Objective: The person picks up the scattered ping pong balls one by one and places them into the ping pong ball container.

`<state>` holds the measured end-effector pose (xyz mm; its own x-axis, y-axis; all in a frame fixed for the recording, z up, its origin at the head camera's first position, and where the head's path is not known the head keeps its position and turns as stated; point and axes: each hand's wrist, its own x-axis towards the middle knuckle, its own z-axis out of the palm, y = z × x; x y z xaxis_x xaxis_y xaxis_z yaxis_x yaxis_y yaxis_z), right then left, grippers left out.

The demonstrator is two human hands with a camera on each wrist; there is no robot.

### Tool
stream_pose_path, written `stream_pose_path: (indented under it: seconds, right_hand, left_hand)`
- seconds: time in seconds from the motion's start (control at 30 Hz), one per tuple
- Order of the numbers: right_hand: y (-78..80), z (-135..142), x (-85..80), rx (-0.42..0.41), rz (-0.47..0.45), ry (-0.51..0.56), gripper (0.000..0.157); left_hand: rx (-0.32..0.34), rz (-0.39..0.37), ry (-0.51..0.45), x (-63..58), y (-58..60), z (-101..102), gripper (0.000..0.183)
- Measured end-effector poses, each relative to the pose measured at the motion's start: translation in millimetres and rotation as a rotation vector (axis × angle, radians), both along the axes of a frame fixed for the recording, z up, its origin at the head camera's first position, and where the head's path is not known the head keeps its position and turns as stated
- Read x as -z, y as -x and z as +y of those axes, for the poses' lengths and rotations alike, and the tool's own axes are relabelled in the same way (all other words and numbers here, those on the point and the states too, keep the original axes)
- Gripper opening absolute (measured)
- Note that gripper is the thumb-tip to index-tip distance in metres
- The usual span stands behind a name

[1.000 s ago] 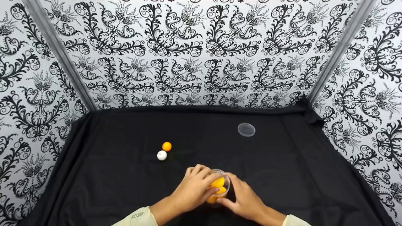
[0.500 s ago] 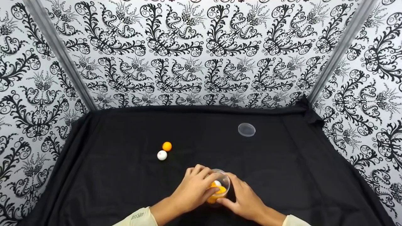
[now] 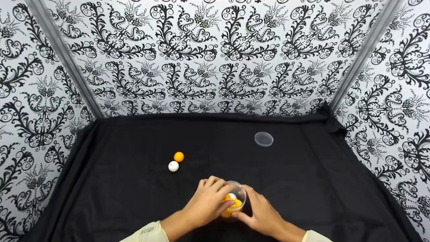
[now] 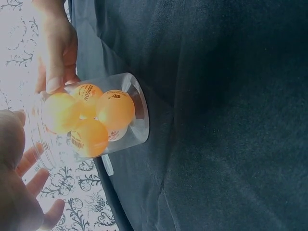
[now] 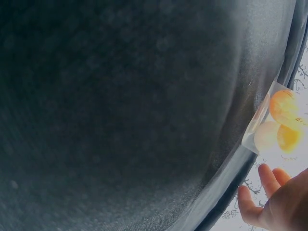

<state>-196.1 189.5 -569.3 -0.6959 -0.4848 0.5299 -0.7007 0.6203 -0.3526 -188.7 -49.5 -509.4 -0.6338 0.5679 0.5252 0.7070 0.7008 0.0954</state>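
A clear plastic jar point(image 3: 240, 192) stands upright on the black cloth, with several orange and white table tennis balls point(image 4: 115, 107) in it. My right hand point(image 3: 263, 211) holds the jar's right side near the top, thumb in front and index finger behind. On the other side, my left hand point(image 3: 206, 205) spans the rim, its thumb overlapping the near side. The left wrist view shows that hand's fingers point(image 4: 37, 183) loosely spread beside the mouth, with no ball between them. My right hand's lower fingers point(image 5: 267, 180) are apart from the jar in the right wrist view.
An orange ball point(image 3: 178, 157) and a white ball point(image 3: 173, 166) lie side by side on the cloth, left of the hands. A clear round lid point(image 3: 264, 139) lies farther back to the right. Patterned walls point(image 3: 201, 84) enclose the back and sides.
An orange ball at the jar's mouth by my left hand has dropped in, and a white ball inside now shows. Both hands and the jar have kept their places.
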Motion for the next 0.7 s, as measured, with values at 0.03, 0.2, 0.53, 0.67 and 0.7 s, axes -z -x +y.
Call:
stream_pose_path:
  seconds: [0.03,0.2,0.53,0.67,0.7]
  right_hand:
    - [0.1,0.0,0.0,0.0,0.001,0.0,0.08]
    - [0.5,0.1,0.2,0.002,0.015,0.002,0.08]
    - [-0.1,-0.5,0.1,-0.001,-0.014,-0.004,0.081]
    - [-0.2,-0.3,-0.7,-0.006,-0.026,-0.004,0.081]
    - [-0.3,-0.1,-0.8,-0.007,-0.029,-0.006,0.081]
  left_hand:
    - [0.002,-0.006,0.001,0.0,0.3,-0.2,0.04]
    - [0.01,-0.023,0.001,-0.3,1.8,-1.0,0.038]
    - [-0.001,-0.049,-0.012,-3.4,5.8,-4.3,0.036]
    - [-0.02,-0.038,-0.041,-6.9,12.7,-9.7,0.036]
    - [-0.026,-0.031,-0.049,-7.5,15.3,-11.6,0.036]
